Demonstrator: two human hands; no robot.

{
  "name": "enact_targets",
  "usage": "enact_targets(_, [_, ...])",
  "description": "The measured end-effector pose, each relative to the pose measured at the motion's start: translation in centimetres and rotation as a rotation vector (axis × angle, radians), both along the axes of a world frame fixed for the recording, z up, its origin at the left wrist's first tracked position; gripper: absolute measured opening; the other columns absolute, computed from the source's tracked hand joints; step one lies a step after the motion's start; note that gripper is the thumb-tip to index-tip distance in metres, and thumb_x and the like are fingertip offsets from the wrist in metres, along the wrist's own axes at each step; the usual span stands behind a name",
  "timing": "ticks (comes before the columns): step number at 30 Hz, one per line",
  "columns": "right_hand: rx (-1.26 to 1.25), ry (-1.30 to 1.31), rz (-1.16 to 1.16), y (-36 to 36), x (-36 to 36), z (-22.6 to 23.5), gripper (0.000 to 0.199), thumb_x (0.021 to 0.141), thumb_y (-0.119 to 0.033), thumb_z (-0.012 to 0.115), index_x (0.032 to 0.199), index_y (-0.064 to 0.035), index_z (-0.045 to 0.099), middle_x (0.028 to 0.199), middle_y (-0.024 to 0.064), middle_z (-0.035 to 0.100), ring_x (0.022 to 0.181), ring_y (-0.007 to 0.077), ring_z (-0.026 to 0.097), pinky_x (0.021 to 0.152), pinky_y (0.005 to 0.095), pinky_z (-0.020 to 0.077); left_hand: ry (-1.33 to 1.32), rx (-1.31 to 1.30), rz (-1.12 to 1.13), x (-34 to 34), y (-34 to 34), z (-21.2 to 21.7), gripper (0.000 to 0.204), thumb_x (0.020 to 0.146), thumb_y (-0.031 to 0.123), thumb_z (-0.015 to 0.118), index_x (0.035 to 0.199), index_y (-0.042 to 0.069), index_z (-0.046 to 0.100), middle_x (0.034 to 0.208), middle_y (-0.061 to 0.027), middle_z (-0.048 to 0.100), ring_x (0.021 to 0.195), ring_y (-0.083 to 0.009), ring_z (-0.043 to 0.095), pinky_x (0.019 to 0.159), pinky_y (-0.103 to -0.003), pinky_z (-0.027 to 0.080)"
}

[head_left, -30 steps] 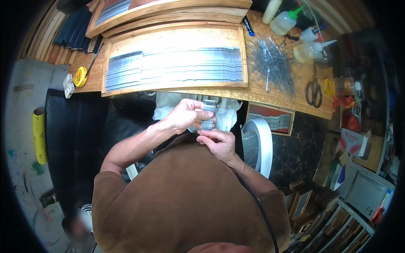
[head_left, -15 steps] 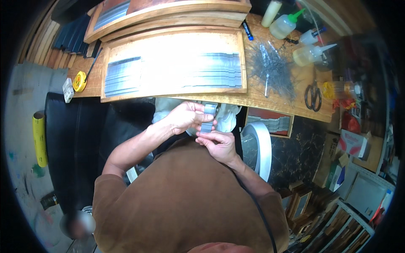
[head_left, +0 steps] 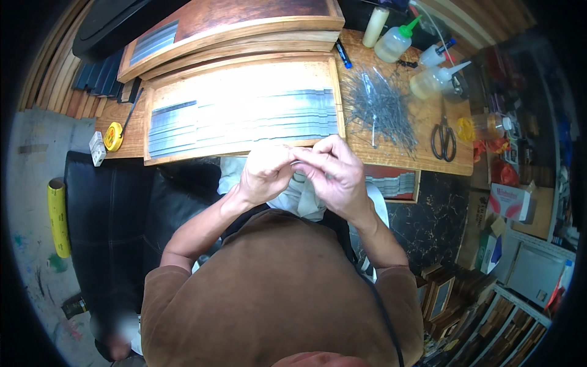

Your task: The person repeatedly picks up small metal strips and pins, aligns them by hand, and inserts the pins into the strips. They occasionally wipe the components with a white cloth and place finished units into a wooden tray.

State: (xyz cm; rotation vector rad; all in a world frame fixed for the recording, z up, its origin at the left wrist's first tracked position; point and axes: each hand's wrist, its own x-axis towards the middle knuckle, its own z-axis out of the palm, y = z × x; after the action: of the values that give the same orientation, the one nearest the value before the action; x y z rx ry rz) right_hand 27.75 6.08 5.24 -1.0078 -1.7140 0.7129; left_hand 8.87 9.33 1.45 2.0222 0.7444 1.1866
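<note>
**Two hands meet at the near edge of a tray: left hand (head_left: 264, 174) and right hand (head_left: 339, 176), fingertips together**

Seen from above, a brown shirt (head_left: 275, 293) fills the lower middle. Beyond it stretches a wooden tabletop (head_left: 422, 159). Nearest on it is the tray (head_left: 340, 110), shallow and wood-rimmed, with rows of grey strips (head_left: 312, 115) along its near half; glare whitens part of them. To the tray's right lies a loose heap of thin wires (head_left: 382, 116), with black scissors (head_left: 443, 144) just beside it. Pale cloth (head_left: 299, 200) lies below the hands.

The change is in the hands. Half a second ago they were lower in view, a small grey stack plain between them, the right hand beneath it. Now they sit higher, just short of the tray, and the right hand has come up level with the left. The stack is no longer in plain sight, which suggests that the handling now takes both sets of fingertips at once.

The right thumb and forefinger are nearly closed, pinching a narrow sliver (head_left: 296, 163). The left fingers bunch against it; whether they grip it too is hidden. That sliver, perhaps the stack's edge, is all that shows of the piece.
</note>
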Motion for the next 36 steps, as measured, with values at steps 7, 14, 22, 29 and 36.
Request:
enact_targets(7, [-0.125,0.026,0.035,1.1,0.5,0.3,0.024,0.085,0.008,0.082,0.106,-0.0043,0.083,0.09,0.003,0.063,0.077,0.0129,0.061,0.069,0.026,0.0508,-0.084,-0.206,-0.07,0.4,0.2,0.1,0.038,0.089,-0.009,0.069,0.122,0.008,0.077,0.091,-0.0139,0.077,0.079,-0.023,0.076,0.073,-0.031,0.058])
enact_targets(14, [-0.229,0.07,-0.061,0.3,-0.1,0.8,0.016,0.084,0.004,0.084,0.099,-0.0019,0.083,0.084,0.0019,0.063,0.071,0.0084,0.056,0.063,0.0239,0.0453,0.081,-0.502,-0.126,-1.0,-0.2,1.9,0.019,0.096,0.002,0.072,0.114,0.004,0.079,0.085,-0.0081,0.078,0.075,-0.0081,0.065,0.071,-0.028,0.055])
enact_targets(22, [-1.068,0.695,0.045,-4.0,-0.9,-9.0,0.019,0.103,-0.018,0.073,0.097,0.0,0.077,0.071,-0.0013,0.066,0.058,0.0017,0.057,0.051,0.017,0.0434,-0.197,-1.477,-0.334,-2.3,-2.3,-3.5,0.017,0.101,0.017,0.075,0.107,0.003,0.081,0.095,-0.0047,0.081,0.084,-0.0082,0.075,0.058,-0.019,0.052])
enact_targets(29, [-1.046,0.837,-0.099,-2.7,-2.3,-9.8,0.018,0.1,-0.015,0.076,0.099,0.0025,0.077,0.074,0.0,0.069,0.057,0.0032,0.058,0.05,0.0187,0.0454,-0.254,-1.443,-0.283,-2.3,-1.9,-5.9,0.015,0.099,0.019,0.076,0.106,0.007,0.082,0.094,-0.0033,0.081,0.08,-0.0079,0.073,0.061,-0.021,0.053])
enact_targets(36, [-0.62,0.356,0.027,-3.6,-2.7,-8.5,0.018,0.091,-0.001,0.081,0.109,-0.0003,0.081,0.091,0.0006,0.065,0.074,0.0057,0.056,0.065,0.0226,0.0465,-0.021,-0.952,-0.067,-3.1,-5.1,-4.5,0.014,0.099,0.006,0.076,0.11,-0.002,0.079,0.087,-0.0011,0.079,0.081,-0.0012,0.06,0.069,-0.024,0.05])
